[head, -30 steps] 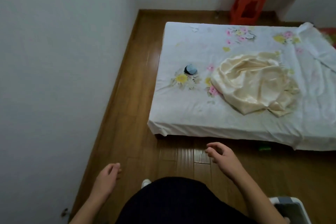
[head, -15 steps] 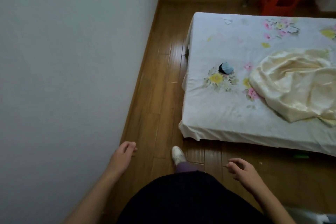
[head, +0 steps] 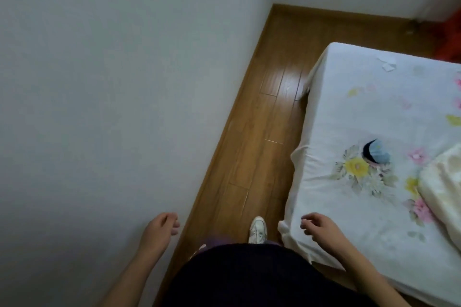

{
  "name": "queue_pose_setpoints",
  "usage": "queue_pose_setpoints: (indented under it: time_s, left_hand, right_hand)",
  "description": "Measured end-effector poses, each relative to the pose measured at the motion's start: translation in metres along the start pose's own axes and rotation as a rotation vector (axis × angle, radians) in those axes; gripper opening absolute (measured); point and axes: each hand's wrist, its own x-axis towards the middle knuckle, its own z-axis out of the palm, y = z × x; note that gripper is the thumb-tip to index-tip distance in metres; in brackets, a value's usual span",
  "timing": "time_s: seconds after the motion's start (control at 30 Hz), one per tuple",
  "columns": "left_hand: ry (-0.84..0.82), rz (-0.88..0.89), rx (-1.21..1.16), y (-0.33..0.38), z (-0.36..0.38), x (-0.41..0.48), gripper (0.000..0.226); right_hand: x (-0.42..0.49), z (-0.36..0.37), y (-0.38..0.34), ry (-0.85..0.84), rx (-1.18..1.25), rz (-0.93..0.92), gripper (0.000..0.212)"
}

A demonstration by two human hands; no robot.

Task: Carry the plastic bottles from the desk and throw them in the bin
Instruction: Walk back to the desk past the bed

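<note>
Two loosely curled, empty grips: left grip (head: 159, 229) near wall (head: 99, 82), right grip (head: 321, 228) over bed (head: 361, 112) corner.

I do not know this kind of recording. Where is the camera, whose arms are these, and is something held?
There is no machine. A person wears a camera on the head, so the one picture looks down at their own body. The left hand and right hand hang with loosely curled fingers and hold nothing. A white shoe stands on the wooden floor, between a wall and a bed. On the bed lie a small blue and black item and a cream cloth. No bottle, desk or bin shows.
</note>
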Motion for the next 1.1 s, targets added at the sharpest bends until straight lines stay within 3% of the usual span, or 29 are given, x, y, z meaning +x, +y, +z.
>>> queue_pose_setpoints:
  time_s: [0.2,0.37,0.6,0.87,0.97,1.1]
  left_hand:
    - [0.032,-0.106,-0.069,0.046,-0.024,0.068,0.026]
    - [-0.029,-0.083,-0.052,0.123,-0.017,0.153,0.026]
    - [-0.250,0.072,0.150,0.278,0.027,0.257,0.027]
    - [-0.432,0.373,0.422,0.458,0.095,0.337,0.032]
    - [-0.433,0.396,0.443,0.507,0.118,0.375,0.031]
    - [-0.395,0.300,0.433,0.559,0.133,0.421,0.028]
  right_hand:
    - [0.083,-0.042,-0.137,0.021,-0.043,-0.148,0.027]
    - [0.144,-0.071,-0.201,0.063,-0.008,-0.161,0.024]
    - [0.192,-0.111,-0.223,0.196,0.151,0.026,0.010]
    - [0.244,-0.168,-0.218,0.331,0.409,0.277,0.011]
    - [0.287,-0.201,-0.228,0.325,0.440,0.308,0.011]
    - [0.359,-0.260,-0.266,0.269,0.409,0.290,0.013]
